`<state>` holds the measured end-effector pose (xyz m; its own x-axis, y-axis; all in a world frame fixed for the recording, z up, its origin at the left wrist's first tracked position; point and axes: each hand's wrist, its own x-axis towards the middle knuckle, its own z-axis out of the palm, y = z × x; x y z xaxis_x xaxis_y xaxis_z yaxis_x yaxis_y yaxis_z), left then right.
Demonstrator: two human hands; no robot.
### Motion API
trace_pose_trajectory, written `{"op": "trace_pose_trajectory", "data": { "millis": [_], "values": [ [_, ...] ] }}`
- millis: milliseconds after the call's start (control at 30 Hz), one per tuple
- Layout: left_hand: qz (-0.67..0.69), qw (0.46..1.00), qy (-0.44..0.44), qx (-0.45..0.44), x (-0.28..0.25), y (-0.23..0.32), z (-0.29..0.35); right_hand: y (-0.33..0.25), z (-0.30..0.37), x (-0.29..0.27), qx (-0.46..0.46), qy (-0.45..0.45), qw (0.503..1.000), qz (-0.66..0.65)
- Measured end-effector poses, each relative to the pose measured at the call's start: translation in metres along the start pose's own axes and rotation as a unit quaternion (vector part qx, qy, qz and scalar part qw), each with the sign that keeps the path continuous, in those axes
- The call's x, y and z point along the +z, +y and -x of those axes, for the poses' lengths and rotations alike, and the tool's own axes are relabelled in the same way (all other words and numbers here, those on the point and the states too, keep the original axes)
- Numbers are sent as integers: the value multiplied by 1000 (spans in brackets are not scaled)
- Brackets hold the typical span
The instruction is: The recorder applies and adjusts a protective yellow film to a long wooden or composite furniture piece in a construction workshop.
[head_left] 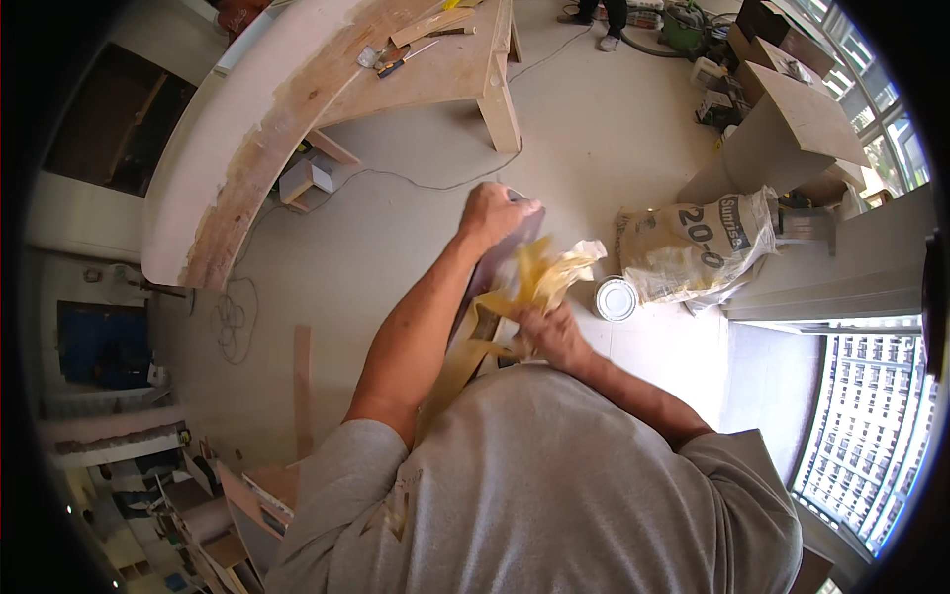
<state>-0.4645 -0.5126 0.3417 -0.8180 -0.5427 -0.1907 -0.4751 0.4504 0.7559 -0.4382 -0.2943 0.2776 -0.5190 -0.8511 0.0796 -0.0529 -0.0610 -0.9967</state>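
My left hand (491, 214) is closed around the far end of a dark brownish flat piece (511, 241), which slants back toward my body. What exactly this piece is, I cannot make out. In my right hand (556, 337) is a crumpled yellow sheet (539, 281), thin and loose like cloth or plastic film, partly smeared by motion. It overlaps the near part of the dark piece. More yellowish material hangs below, between my forearms. On the floor just right of the sheet stands a round white-topped can (616, 298).
A large plastic-wrapped sack (698, 243) lies right of the can. Ahead to the left stands a wooden worktable (445, 74) with hand tools, beside a long curved panel (237, 148). A cable (396, 178) crosses the floor. Another person's legs (609, 18) show at the far end.
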Motion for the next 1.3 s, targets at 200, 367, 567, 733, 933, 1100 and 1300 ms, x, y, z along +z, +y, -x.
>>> {"op": "trace_pose_trajectory", "data": {
  "millis": [200, 367, 567, 733, 933, 1100, 1300],
  "values": [
    [-75, 997, -4, -15, -32, -3, -25, -58, 22, 7, 136, -29, 969, -207],
    [-41, 999, -20, -6, -37, -34, -65, -80, 42, 4, 108, 29, 983, -144],
    [-166, 982, 69, -60, -71, -105, -93, -117, 88, -67, 7, 54, 982, -181],
    [-292, 940, 116, -134, -111, -129, -81, -119, 98, -174, 37, 272, 955, 113],
    [-283, 951, 101, -78, -72, -115, -70, 8, -12, -188, 441, 55, 882, 156],
    [-259, 958, 120, -21, -81, -81, -42, 52, -87, -113, 215, -86, 785, 574],
    [-310, 936, 163, -27, -97, -40, -20, 2, -140, 46, 56, -346, 830, 433]
  ]
}}
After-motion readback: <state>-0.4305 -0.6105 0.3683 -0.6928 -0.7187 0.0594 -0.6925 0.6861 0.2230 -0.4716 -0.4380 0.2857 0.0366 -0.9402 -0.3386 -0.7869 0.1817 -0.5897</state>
